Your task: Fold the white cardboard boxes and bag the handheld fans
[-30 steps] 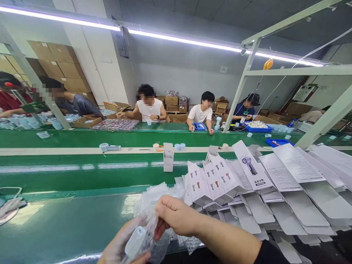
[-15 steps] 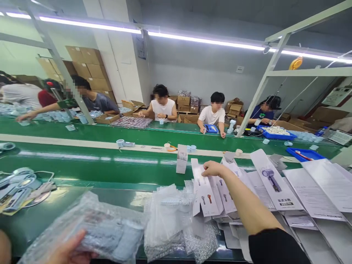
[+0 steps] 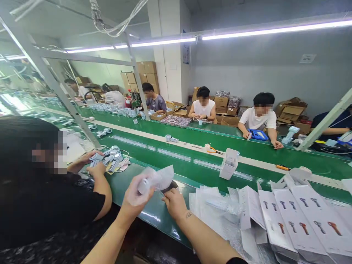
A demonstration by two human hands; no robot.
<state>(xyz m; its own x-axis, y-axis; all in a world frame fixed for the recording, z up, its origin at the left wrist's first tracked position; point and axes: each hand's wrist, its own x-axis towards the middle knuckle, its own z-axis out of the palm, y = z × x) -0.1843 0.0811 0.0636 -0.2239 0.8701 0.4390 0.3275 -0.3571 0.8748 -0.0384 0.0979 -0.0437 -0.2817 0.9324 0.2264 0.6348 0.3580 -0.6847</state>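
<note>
My left hand (image 3: 137,192) is wrapped around a handheld fan in a clear bubble bag (image 3: 163,176), held up over the near edge of the bench. The pale round end of the fan (image 3: 143,186) shows through the plastic near my fingers. At the loose end of the bag is my right hand (image 3: 174,201), its fingers curled and closed against the plastic; a small dark patch beside them I cannot make out. Right of my hands lie a pile of bubble bags (image 3: 211,201) and a row of white printed boxes (image 3: 291,212) with fan pictures.
At my left, a co-worker (image 3: 55,198) handles pale fans (image 3: 114,157) on the bench. An open white box (image 3: 229,165) stands on the green belt (image 3: 192,165). Orange-handled pliers (image 3: 214,150) lie on the middle strip. Several people sit along the far side. A slanted metal post (image 3: 79,121) rises at left.
My view has swung left. My right hand has left the printed boxes and come to the bagged fan. My left hand has raised the bag from the bench's near edge.
</note>
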